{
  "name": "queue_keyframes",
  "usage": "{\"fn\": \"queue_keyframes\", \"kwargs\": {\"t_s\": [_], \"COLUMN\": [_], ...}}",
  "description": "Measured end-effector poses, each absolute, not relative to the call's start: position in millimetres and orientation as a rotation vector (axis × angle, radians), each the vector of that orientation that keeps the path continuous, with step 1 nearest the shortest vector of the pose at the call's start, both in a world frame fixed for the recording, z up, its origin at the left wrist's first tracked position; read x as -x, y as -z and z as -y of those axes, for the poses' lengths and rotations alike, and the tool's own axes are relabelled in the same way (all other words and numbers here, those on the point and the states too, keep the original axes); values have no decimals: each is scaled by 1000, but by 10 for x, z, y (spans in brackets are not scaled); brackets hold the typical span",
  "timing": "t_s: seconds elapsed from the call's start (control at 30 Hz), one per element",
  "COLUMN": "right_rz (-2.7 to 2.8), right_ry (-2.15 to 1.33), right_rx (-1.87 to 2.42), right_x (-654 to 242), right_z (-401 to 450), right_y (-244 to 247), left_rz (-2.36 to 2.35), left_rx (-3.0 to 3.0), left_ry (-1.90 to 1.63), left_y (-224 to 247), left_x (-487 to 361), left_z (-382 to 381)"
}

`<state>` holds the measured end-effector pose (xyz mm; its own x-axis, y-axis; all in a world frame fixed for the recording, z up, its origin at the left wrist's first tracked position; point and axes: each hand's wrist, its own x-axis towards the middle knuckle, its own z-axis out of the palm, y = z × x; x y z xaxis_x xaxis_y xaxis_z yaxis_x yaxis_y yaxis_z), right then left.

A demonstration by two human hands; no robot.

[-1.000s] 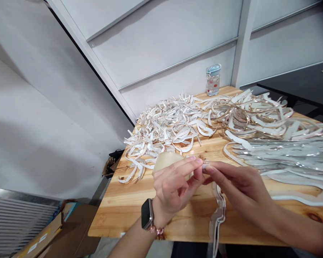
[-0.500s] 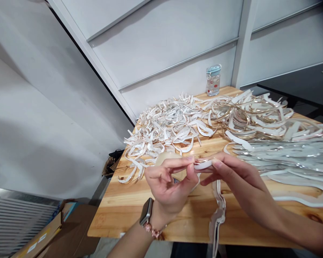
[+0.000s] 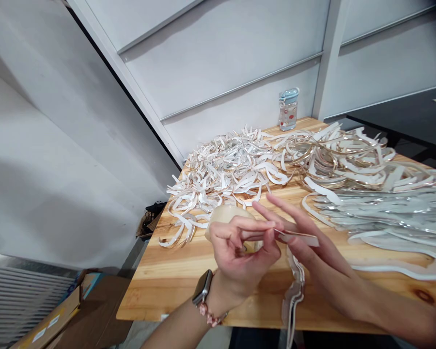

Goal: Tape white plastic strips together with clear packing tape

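A short, narrow white strip with a coppery edge [image 3: 308,239] is held up over the table. The thumb and forefinger of my left hand [image 3: 236,249] pinch its left end. My right hand [image 3: 325,257] has its thumb pressed against the strip's near side, with the fingers stretched out behind it. Just past my left hand stands a cream-coloured roll, probably tape [image 3: 223,215], partly covered by that hand. Below my hands, a bundle of long wavy strips [image 3: 294,295] lies across the table's front edge and hangs over it.
A tangled heap of short white and gold strips [image 3: 225,165] covers the wooden table's [image 3: 174,278] back left. Longer curved strips [image 3: 341,155] and flat wavy pieces [image 3: 381,213] lie on the right. A blue-lidded bottle [image 3: 288,110] stands at the back. Cardboard boxes [image 3: 90,310] are lower left.
My right fingers have straightened out, and the strip now reaches across to my right thumb with its right end showing. My left hand has shifted slightly right, uncovering more of the roll.
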<state>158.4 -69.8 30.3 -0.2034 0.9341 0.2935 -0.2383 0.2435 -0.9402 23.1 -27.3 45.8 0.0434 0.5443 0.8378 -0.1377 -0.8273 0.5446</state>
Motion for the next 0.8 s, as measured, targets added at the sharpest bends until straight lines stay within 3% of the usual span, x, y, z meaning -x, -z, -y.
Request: {"fn": "queue_keyframes", "kwargs": {"t_s": [0.23,0.43,0.8], "right_rz": [1175,1085,1115], "right_ry": [-1477,-1571,-1584], "right_rx": [737,582,619], "right_x": [-1578,-1584,-1586], "right_z": [618,524,483], "right_y": [-267,-231,-180], "left_rz": [-482,-411,-498], "left_rx": [-1681,-2177,-2393], "left_ry": [-1828,-1870,-1711], "left_y": [-441,-425,-459], "left_x": [-213,-166,-126], "left_z": [281,250,251]}}
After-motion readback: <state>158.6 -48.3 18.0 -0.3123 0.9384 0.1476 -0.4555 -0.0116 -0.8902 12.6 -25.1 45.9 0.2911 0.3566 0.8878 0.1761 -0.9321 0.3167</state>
